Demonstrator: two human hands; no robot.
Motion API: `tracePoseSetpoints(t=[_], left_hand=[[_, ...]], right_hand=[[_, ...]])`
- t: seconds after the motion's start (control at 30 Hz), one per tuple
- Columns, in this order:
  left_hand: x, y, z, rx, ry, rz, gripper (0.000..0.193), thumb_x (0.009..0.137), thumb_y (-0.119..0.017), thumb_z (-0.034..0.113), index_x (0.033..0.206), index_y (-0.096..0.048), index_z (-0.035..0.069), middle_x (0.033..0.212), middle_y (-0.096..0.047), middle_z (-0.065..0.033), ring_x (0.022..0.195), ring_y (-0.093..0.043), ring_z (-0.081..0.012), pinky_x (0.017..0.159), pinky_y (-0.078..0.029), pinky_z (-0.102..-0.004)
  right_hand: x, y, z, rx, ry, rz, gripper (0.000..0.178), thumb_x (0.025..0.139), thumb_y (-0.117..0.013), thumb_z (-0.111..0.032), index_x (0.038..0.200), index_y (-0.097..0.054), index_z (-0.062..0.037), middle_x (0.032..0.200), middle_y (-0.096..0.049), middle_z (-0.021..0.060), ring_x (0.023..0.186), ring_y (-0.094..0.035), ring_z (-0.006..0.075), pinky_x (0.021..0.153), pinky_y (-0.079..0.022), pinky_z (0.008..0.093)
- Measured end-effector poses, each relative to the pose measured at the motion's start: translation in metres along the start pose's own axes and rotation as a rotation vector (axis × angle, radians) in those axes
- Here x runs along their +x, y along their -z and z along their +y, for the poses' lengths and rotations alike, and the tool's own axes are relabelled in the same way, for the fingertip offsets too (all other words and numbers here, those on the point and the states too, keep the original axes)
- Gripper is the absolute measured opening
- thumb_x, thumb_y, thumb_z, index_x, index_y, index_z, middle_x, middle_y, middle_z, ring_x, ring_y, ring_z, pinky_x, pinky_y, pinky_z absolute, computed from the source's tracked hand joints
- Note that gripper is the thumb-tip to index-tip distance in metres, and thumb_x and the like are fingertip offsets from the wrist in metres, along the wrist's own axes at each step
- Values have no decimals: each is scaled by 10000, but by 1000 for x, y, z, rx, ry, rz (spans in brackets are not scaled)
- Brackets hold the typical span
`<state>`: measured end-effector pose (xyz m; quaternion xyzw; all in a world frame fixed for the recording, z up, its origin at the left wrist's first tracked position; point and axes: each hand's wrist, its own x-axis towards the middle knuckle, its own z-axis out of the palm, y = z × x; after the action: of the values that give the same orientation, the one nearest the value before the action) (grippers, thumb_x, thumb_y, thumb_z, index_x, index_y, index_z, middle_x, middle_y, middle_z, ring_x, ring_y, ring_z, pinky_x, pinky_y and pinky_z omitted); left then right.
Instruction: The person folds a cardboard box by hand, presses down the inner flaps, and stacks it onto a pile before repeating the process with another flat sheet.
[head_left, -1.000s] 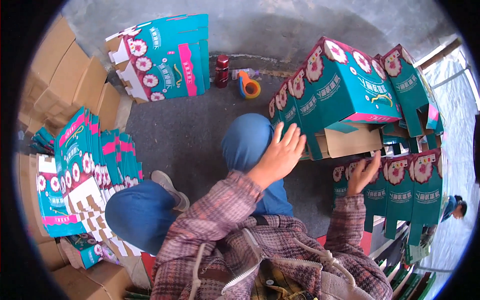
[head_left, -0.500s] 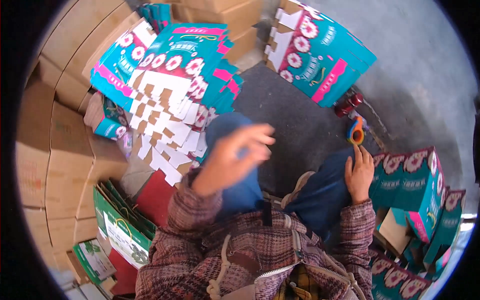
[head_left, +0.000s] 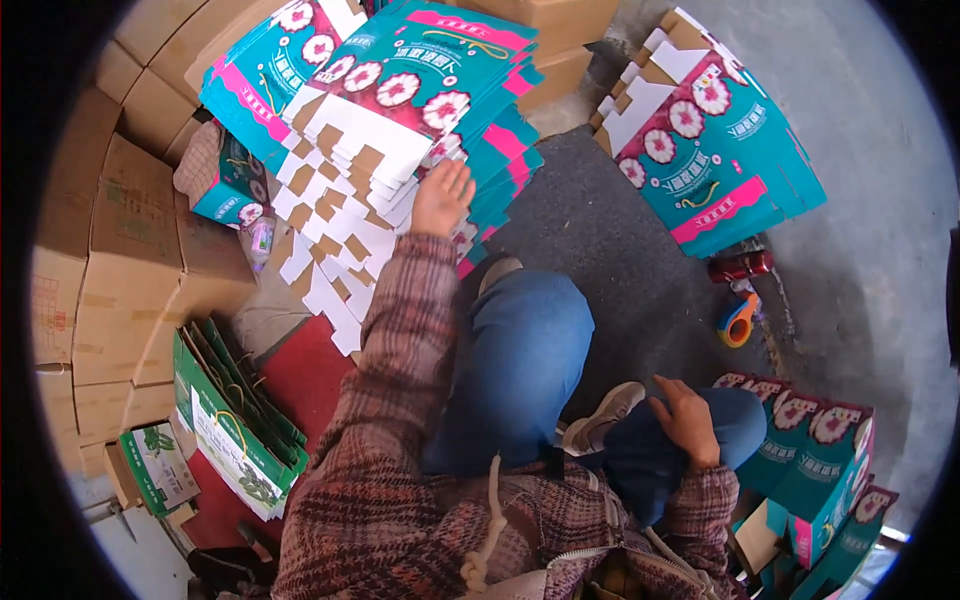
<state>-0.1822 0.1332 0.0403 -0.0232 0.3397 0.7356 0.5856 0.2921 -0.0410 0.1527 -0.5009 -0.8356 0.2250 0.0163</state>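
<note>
Flat teal box blanks (head_left: 430,60), printed with pink bands and white flower shapes, lie fanned in a thick pile ahead on my left. My left hand (head_left: 443,198) reaches out over the near right edge of this pile, fingers stretched forward with nothing visibly held. Whether the fingertips touch the top blank I cannot tell. Beside them, white inner flaps (head_left: 350,215) with brown cut-outs spread toward me. My right hand (head_left: 688,425) rests on my right knee, open, thumb apart from the loosely bent fingers.
Another stack of teal blanks (head_left: 700,150) lies ahead right, near a dark red can (head_left: 740,266) and a roll of tape (head_left: 738,320). Folded teal boxes (head_left: 815,450) stand at my right. Brown cartons (head_left: 130,260) line the left, with green paper bags (head_left: 235,430) in front.
My left hand has moved forward from above my lap to the pile of blanks. My right hand has drawn back along my right knee, and the view has shifted.
</note>
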Motion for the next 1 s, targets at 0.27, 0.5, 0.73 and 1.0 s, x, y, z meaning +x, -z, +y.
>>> tracePoseSetpoints(t=[0.27, 0.5, 0.73, 1.0], left_hand=[[88, -14, 9, -164, -111, 170, 385, 935, -567, 267, 1234, -479, 41, 1270, -522, -66, 1148, -508, -215, 942, -415, -420], [95, -37, 21, -386, -194, 116, 723, 829, -635, 570, 1224, -418, 4, 1320, -510, -130, 1222, -513, -282, 1001, -421, -457], [100, -32, 83, 200, -288, 87, 535, 989, -432, 430, 1305, -384, 1, 1318, -500, -198, 1174, -557, -304, 960, -459, -408], [7, -33, 58, 381, -714, 321, 509, 945, -549, 229, 1179, -441, -210, 1192, -536, -265, 1030, -636, -338, 852, -526, -408]], right_hand=[[12, 0, 1, -30, -115, -98, 387, 833, -652, -161, 1195, -580, -45, 1061, -627, 173, 956, -608, 359, 818, -500, 410], [13, -1, 10, -54, -79, -79, 383, 823, -659, -154, 1179, -575, -41, 1021, -628, 149, 909, -617, 338, 780, -506, 401], [6, 1, 10, -4, -81, -61, 367, 827, -651, -149, 1169, -578, -34, 1025, -629, 155, 903, -621, 338, 781, -505, 404], [-9, 2, 13, -15, -64, -2, 362, 827, -653, -153, 1159, -582, -27, 988, -627, 162, 892, -621, 336, 764, -503, 411]])
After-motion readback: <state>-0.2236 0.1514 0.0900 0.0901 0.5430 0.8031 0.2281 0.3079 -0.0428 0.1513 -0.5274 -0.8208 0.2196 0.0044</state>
